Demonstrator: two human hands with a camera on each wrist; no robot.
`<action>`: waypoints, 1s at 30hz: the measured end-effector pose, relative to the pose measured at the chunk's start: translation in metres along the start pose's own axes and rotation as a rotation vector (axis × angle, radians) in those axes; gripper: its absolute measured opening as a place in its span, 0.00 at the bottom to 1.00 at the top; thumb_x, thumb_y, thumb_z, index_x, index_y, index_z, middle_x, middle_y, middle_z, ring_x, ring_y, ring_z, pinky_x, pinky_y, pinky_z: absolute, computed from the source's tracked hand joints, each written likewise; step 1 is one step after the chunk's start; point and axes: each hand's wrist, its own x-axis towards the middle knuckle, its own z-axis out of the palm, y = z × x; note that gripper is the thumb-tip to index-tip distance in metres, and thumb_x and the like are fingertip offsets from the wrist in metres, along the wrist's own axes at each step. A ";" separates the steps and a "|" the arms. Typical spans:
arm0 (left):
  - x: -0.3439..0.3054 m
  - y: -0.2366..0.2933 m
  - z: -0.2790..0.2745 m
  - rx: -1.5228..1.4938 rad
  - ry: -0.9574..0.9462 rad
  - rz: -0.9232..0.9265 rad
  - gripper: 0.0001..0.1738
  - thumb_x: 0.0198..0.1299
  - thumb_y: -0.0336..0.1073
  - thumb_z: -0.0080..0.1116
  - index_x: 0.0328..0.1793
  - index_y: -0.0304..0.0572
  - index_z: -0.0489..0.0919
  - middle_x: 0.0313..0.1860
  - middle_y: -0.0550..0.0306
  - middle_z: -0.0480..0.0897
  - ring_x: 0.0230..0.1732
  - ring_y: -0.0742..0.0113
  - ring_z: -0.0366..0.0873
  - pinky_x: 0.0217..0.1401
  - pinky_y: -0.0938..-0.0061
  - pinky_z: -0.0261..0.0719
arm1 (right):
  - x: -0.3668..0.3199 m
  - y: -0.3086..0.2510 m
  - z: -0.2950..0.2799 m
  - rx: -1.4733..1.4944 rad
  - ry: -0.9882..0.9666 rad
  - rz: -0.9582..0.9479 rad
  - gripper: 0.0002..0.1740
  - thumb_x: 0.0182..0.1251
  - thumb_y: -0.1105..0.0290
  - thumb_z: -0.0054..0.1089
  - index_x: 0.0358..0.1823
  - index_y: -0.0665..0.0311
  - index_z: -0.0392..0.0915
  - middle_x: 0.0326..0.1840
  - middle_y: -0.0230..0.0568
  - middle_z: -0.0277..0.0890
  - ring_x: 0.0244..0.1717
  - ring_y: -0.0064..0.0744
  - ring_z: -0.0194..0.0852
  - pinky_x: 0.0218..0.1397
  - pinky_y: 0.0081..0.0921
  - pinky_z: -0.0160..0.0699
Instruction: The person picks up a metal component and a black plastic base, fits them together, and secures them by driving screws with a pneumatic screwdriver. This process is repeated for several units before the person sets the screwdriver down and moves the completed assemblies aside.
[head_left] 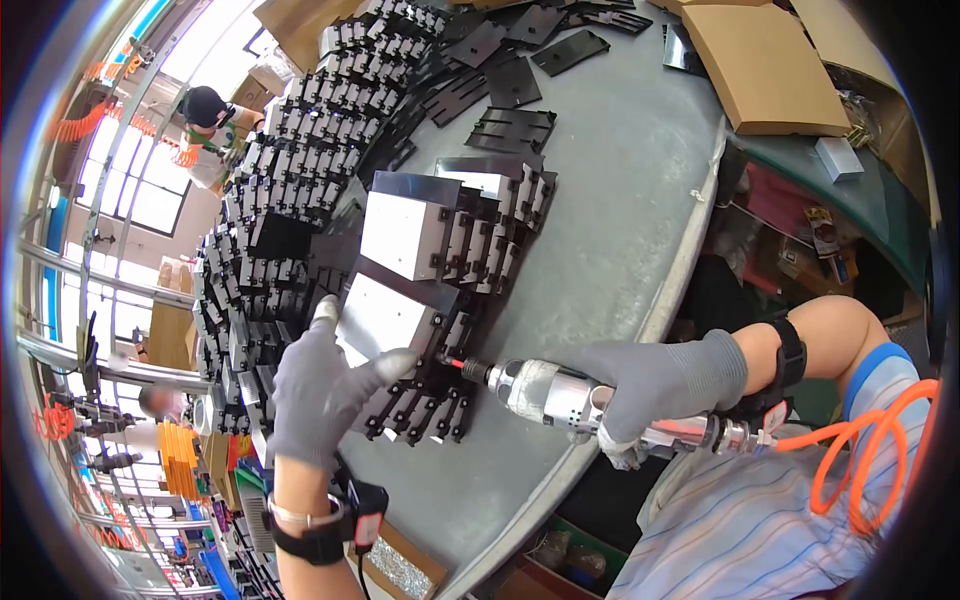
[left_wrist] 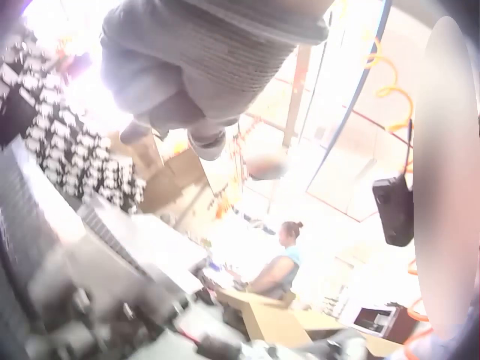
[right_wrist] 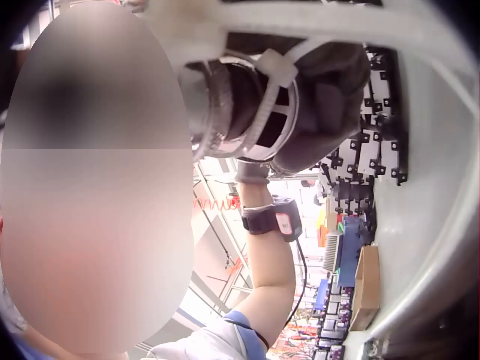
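My gloved right hand (head_left: 665, 385) grips a pneumatic screwdriver (head_left: 545, 392) with an orange hose. Its red-tipped bit reaches the black-clipped side of a white metal box (head_left: 385, 318), at the edge near my left thumb. The gloved left hand (head_left: 325, 395) spreads over that box, thumb lying on the white face and fingers along its far-left edge. In the left wrist view the left glove (left_wrist: 180, 75) fills the top, fingers partly bent. Close up in the right wrist view are the dark right glove (right_wrist: 326, 109) and the tool's body (right_wrist: 214, 105).
Another white box (head_left: 400, 235) stands just beyond. Stacks of black-and-white parts (head_left: 300, 150) line the left side. Loose black plates (head_left: 510, 130) lie at the back of the grey table (head_left: 610, 200). A cardboard box (head_left: 765, 70) sits back right. Another person (head_left: 208, 125) works at far left.
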 end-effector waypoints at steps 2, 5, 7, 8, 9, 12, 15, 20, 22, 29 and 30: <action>0.010 -0.004 -0.002 -0.220 -0.134 0.058 0.66 0.26 0.73 0.68 0.60 0.19 0.64 0.39 0.35 0.80 0.46 0.46 0.79 0.49 0.63 0.75 | -0.006 0.003 -0.003 -0.060 0.023 0.008 0.37 0.40 0.74 0.55 0.57 0.75 0.56 0.28 0.39 0.66 0.22 0.26 0.72 0.24 0.24 0.77; 0.014 -0.001 -0.005 -0.164 -0.177 0.043 0.65 0.26 0.70 0.70 0.59 0.17 0.64 0.39 0.37 0.81 0.46 0.48 0.79 0.49 0.65 0.75 | -0.017 0.008 -0.008 -0.033 -0.006 0.010 0.37 0.40 0.75 0.55 0.57 0.74 0.56 0.28 0.40 0.66 0.22 0.27 0.73 0.24 0.25 0.77; 0.015 0.001 0.000 -0.076 -0.153 0.021 0.52 0.31 0.62 0.73 0.53 0.23 0.68 0.38 0.43 0.81 0.44 0.57 0.80 0.47 0.69 0.76 | -0.022 0.009 -0.012 0.009 -0.014 0.008 0.37 0.39 0.75 0.55 0.57 0.74 0.56 0.28 0.40 0.66 0.22 0.27 0.72 0.25 0.26 0.78; 0.014 0.002 0.001 0.007 -0.132 -0.004 0.40 0.36 0.53 0.75 0.47 0.29 0.72 0.38 0.50 0.82 0.41 0.67 0.80 0.46 0.73 0.76 | -0.025 0.010 -0.014 0.051 -0.023 0.012 0.37 0.39 0.76 0.55 0.57 0.74 0.57 0.28 0.41 0.66 0.22 0.27 0.72 0.25 0.26 0.78; 0.013 0.002 0.002 0.010 -0.132 -0.005 0.40 0.36 0.53 0.75 0.47 0.29 0.72 0.38 0.50 0.82 0.41 0.67 0.80 0.46 0.73 0.76 | -0.030 0.011 -0.015 0.052 -0.025 0.010 0.37 0.39 0.76 0.55 0.57 0.74 0.57 0.28 0.41 0.66 0.22 0.27 0.72 0.25 0.26 0.78; -0.001 0.026 -0.010 -0.097 -0.090 -0.037 0.47 0.34 0.56 0.74 0.53 0.26 0.69 0.34 0.46 0.82 0.39 0.58 0.82 0.41 0.71 0.78 | -0.046 0.012 -0.020 0.052 0.003 0.033 0.35 0.38 0.76 0.55 0.55 0.71 0.58 0.29 0.40 0.65 0.22 0.26 0.71 0.26 0.25 0.78; -0.047 0.056 -0.031 -0.273 0.082 -0.162 0.36 0.39 0.46 0.71 0.51 0.32 0.69 0.34 0.52 0.81 0.33 0.68 0.81 0.35 0.78 0.79 | -0.064 0.018 -0.031 0.095 0.101 0.026 0.31 0.37 0.78 0.53 0.51 0.66 0.61 0.32 0.38 0.63 0.22 0.26 0.71 0.25 0.24 0.78; -0.079 0.103 0.044 -0.067 -0.286 0.026 0.56 0.33 0.52 0.73 0.66 0.29 0.58 0.25 0.59 0.81 0.29 0.58 0.82 0.32 0.70 0.79 | -0.085 0.017 -0.049 0.057 0.242 0.049 0.30 0.37 0.77 0.56 0.49 0.66 0.63 0.32 0.37 0.64 0.24 0.26 0.73 0.28 0.24 0.81; -0.066 0.102 0.091 0.081 -0.363 0.180 0.58 0.34 0.49 0.71 0.70 0.35 0.53 0.27 0.53 0.82 0.29 0.51 0.81 0.33 0.65 0.78 | -0.088 0.022 -0.054 0.162 0.259 0.049 0.32 0.38 0.76 0.56 0.51 0.67 0.62 0.31 0.37 0.63 0.24 0.26 0.73 0.28 0.24 0.82; -0.069 0.098 0.074 0.138 -0.223 0.273 0.42 0.45 0.38 0.62 0.69 0.36 0.60 0.23 0.52 0.79 0.25 0.54 0.78 0.30 0.62 0.76 | -0.095 0.035 -0.053 0.054 0.216 0.031 0.42 0.36 0.71 0.59 0.60 0.69 0.58 0.36 0.44 0.68 0.23 0.29 0.76 0.27 0.24 0.80; -0.078 0.094 0.075 -0.041 -0.076 0.194 0.39 0.47 0.35 0.59 0.68 0.34 0.62 0.22 0.54 0.79 0.25 0.57 0.77 0.29 0.63 0.75 | -0.097 0.038 -0.052 0.074 0.182 0.001 0.44 0.35 0.71 0.59 0.61 0.69 0.57 0.36 0.44 0.68 0.24 0.30 0.76 0.27 0.25 0.80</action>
